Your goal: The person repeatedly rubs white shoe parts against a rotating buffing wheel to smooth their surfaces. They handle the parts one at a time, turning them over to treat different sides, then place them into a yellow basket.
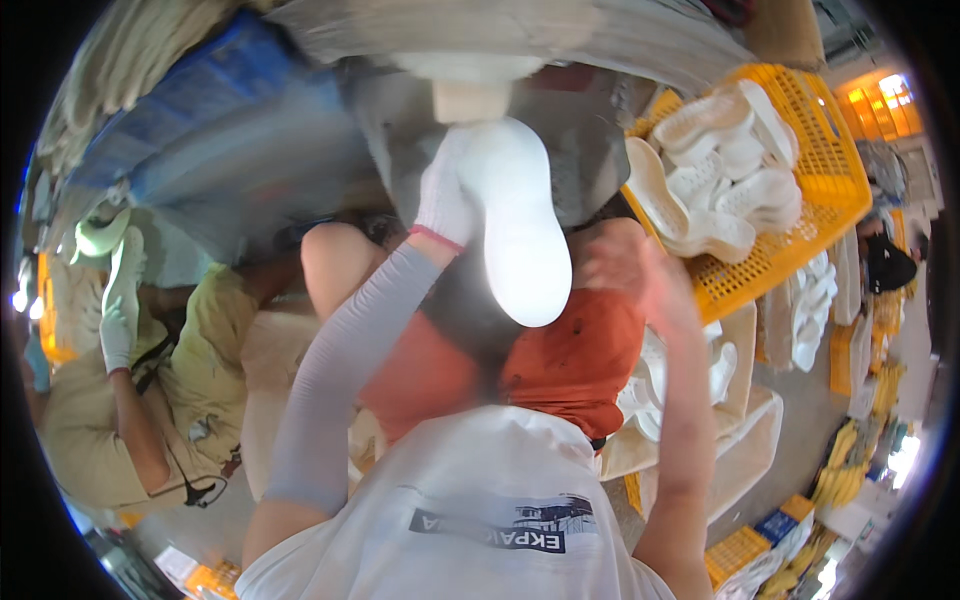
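Note:
A white shoe sole (525, 235) hangs over my lap, its long flat face turned toward me. My left hand (445, 190), in a white glove with a red cuff edge and a grey sleeve above it, is closed on the sole's upper left side. The sole's far end lies at a pale, rounded machine part (470, 98), and I cannot tell whether they touch. Apart from the sole, my right hand (618, 262) is bare and smeared by motion near my right knee; its fingers cannot be made out.
A yellow plastic basket (775, 270) full of white soles (720, 180) stands at the right. More soles (650, 385) lie in a cloth-lined container beside my right thigh. At the left, a seated co-worker's gloved hand (117, 335) holds another sole. Grey sheeting (560, 35) hangs ahead.

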Available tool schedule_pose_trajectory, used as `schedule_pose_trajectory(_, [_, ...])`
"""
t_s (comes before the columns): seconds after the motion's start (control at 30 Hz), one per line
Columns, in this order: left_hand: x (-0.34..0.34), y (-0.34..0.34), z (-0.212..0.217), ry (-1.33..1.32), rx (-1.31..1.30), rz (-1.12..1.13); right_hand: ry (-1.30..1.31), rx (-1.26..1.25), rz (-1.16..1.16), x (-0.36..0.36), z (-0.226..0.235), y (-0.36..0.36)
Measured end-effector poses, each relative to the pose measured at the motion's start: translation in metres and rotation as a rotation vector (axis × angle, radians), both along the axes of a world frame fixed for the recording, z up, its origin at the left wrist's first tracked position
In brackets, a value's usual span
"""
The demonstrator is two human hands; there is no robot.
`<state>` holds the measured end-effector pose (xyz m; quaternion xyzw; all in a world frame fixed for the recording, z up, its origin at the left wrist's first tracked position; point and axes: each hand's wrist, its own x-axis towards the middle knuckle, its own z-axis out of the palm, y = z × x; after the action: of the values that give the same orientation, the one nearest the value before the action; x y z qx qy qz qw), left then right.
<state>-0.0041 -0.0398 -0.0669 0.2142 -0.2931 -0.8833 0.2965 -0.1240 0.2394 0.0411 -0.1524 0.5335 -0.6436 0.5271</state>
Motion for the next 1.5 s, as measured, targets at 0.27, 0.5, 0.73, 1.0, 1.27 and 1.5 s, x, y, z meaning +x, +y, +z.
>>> schedule_pose_trajectory(0.27, [-0.018,0.011,0.048,-0.946,-0.782,-0.098,0.332,0.343,0.119,0.008,0.007,-0.033])
schedule_pose_trajectory(0.5, [0.012,-0.020,0.016,-0.160,-0.196,-0.299,-0.137,-0.050,0.036,-0.035,-0.079,-0.127])
schedule_pose_trajectory(0.73, [0.013,-0.089,-0.013,-0.246,-0.668,-0.044,0.423,0.062,-0.040,0.032,-0.043,-0.178])
schedule_pose_trajectory(1.0, [0.025,-0.054,0.017,-0.185,0.065,0.034,0.420,0.251,-0.050,0.083,-0.006,-0.148])
schedule_pose_trajectory(1.27, [0.018,-0.059,0.023,-0.363,-0.370,0.000,0.402,0.063,-0.156,0.074,0.010,-0.145])
schedule_pose_trajectory(1.5, [0.019,-0.037,0.054,-0.191,-0.304,-0.277,0.168,0.029,-0.104,0.078,-0.007,-0.120])
